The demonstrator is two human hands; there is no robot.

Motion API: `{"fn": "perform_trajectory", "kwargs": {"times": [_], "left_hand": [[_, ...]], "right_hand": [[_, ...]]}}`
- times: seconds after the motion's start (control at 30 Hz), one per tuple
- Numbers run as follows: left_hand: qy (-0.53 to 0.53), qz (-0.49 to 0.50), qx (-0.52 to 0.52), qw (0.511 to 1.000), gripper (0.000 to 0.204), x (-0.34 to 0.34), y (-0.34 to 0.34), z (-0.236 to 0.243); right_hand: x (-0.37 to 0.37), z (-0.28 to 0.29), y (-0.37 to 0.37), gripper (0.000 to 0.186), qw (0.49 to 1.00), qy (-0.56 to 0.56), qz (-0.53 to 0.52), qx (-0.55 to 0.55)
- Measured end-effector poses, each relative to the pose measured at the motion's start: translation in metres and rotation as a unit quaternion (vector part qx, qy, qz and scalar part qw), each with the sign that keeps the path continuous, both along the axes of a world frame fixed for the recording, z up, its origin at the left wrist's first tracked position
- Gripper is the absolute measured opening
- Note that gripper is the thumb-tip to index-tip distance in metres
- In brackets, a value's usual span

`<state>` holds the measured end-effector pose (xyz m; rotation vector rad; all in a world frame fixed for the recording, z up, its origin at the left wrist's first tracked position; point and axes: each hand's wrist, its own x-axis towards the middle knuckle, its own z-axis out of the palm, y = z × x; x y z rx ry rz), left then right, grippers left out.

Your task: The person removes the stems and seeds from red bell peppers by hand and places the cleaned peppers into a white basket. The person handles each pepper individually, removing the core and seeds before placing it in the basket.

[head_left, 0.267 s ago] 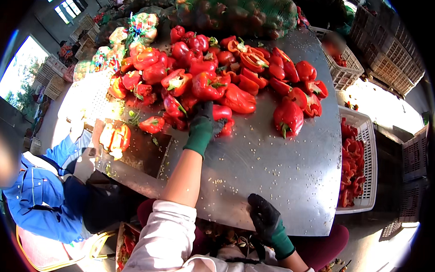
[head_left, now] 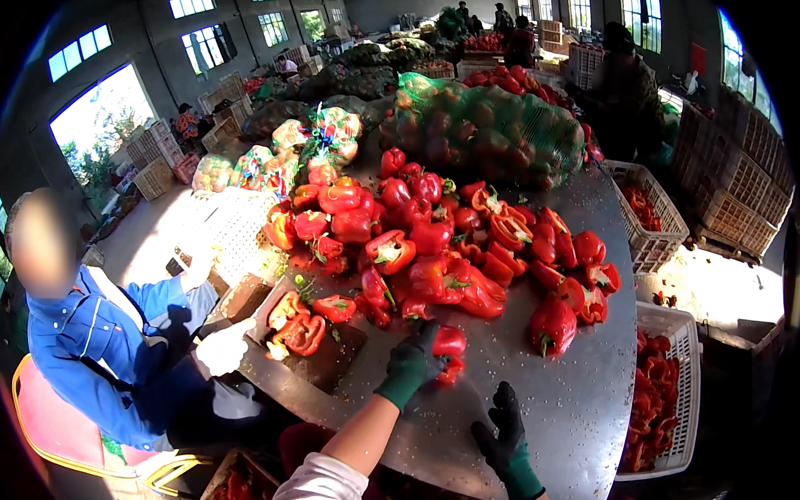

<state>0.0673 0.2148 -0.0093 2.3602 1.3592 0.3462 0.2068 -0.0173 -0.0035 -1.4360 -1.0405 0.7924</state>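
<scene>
The left hand's [head_left: 414, 354] fingers grip the red pepper [head_left: 450, 343] from its left side, above the desk [head_left: 580, 406]. The right hand's [head_left: 503, 440] fingers are spread, well apart from the pepper.

Left hand [head_left: 414, 354] outstretched, right hand [head_left: 504, 437] unclenched (both gloved)

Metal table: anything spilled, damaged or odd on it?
Pale seeds are strewn loose across the bare part of the metal table, and green scraps lie near its left side. Looks messy, but several red peppers are cut open, so probably just cutting debris. Nothing else stands out.
</scene>
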Motion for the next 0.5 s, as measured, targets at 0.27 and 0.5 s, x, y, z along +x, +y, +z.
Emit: {"fn": "perform_trajectory", "kwargs": {"times": [0.27,0.5], "left_hand": [[-0.323,0.062,-0.040,0.943,0.076,-0.001,-0.113,-0.065],[-0.417,0.214,-0.097,0.878,0.063,0.013,-0.134,-0.001]], "right_hand": [[-0.037,-0.019,0.033,0.084,0.973,0.208,-0.001,0.098],[-0.034,-0.034,0.007,0.068,0.981,-0.178,-0.075,-0.034]]}}
